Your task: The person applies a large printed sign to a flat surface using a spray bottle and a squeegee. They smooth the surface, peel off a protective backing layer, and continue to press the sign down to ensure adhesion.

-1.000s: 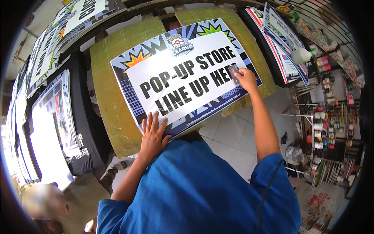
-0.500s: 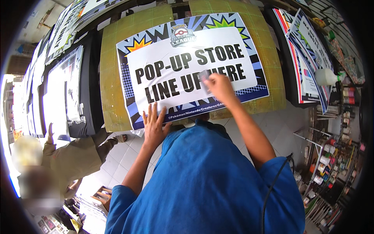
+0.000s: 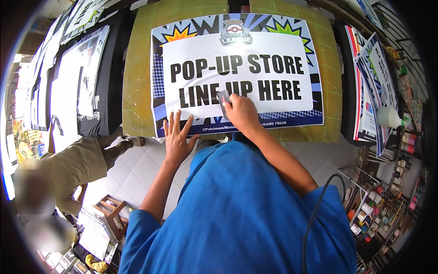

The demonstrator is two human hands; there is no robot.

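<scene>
A large printed poster (image 3: 237, 77), with a white panel, bold black lettering and a blue patterned border, lies across a yellow-green cutting mat (image 3: 138, 91). My right hand (image 3: 244, 115) grips a flat dark squeegee (image 3: 223, 102), pressed to the white panel near the middle of its lower line of lettering. Creases show in the panel's surface around and above the tool. On the poster's lower left edge my left hand (image 3: 178, 139) rests flat, fingers spread, holding nothing.
Printed sheets (image 3: 93, 68) lie on black cloth to the left, and more overlapping prints (image 3: 365, 91) sit at the right with a white bottle (image 3: 388, 117) beside them. Another person (image 3: 75, 162) is at the left, near a wooden stool (image 3: 109, 206). Cluttered shelves (image 3: 378, 205) line the lower right.
My right hand has moved the squeegee left and slightly nearer me across the panel. My left hand stays on the lower left edge. The whole view has shifted a little.
</scene>
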